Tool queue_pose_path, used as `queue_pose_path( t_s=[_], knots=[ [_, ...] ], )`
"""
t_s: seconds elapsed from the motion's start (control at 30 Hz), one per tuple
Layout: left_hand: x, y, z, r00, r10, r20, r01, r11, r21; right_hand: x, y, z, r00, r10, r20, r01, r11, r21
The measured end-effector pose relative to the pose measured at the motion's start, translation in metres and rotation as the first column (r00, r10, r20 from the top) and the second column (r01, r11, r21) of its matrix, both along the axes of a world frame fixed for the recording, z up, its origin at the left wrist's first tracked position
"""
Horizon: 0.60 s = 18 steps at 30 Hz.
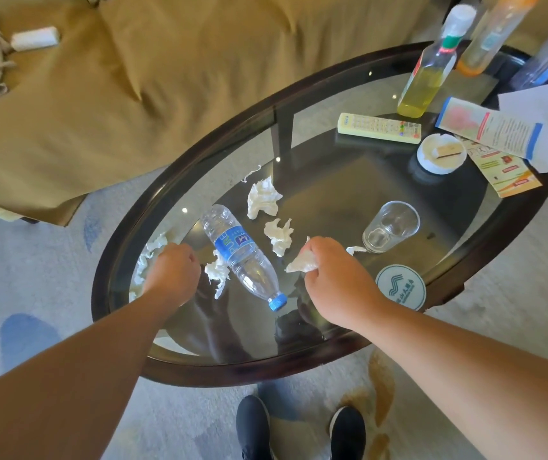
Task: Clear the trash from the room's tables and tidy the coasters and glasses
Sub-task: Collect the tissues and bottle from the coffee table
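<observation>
While trash litters the table (199,151), progress: early
right hand (332,270): pinches a crumpled tissue (301,263), just above the glass top
left hand (174,270): curled over tissue wad (148,257) at left rim; cannot tell if gripping
left to do: loose tissues (261,197), bottle (239,254) lying mid-table, glass (390,225) and coaster (400,287) near right edge

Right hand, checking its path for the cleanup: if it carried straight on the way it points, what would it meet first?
Probably the loose crumpled tissue just beyond the right hand, then the bottle; depth is uncertain.
</observation>
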State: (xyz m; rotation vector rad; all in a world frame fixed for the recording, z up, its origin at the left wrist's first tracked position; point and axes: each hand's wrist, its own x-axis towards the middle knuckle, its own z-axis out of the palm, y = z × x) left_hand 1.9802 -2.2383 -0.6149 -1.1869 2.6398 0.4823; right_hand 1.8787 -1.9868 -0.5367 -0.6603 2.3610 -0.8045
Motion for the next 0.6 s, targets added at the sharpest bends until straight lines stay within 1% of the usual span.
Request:
queue_pose_path(
  t_s=[0.07, 0.2, 0.33, 0.5, 0.6],
  knots=[
    [0.002, 0.003, 0.007, 1.0, -0.019, -0.003, 0.019, 1.0, 0.023, 0.0, 0.002, 0.005, 1.0, 0.007, -0.016, -0.007, 1.0, -0.001],
    [0.004, 0.009, 0.021, 0.997, -0.029, -0.074, 0.034, 0.997, 0.076, -0.002, 0.003, 0.013, 0.999, 0.002, -0.042, -0.002, 1.0, 0.0],
    [0.006, 0.014, 0.024, 0.997, -0.052, -0.047, 0.057, 0.994, 0.092, -0.004, 0.003, 0.018, 0.999, 0.006, -0.038, -0.005, 1.0, 0.02],
    [0.008, 0.021, 0.011, 0.998, -0.06, -0.025, 0.062, 0.995, 0.073, -0.005, 0.001, 0.019, 0.997, -0.073, 0.005, 0.073, 0.997, 0.032],
    [0.007, 0.024, 0.001, 0.998, -0.062, -0.022, 0.064, 0.995, 0.075, -0.005, 0.001, 0.013, 0.998, -0.06, -0.012, 0.061, 0.998, 0.027]
  ],
)
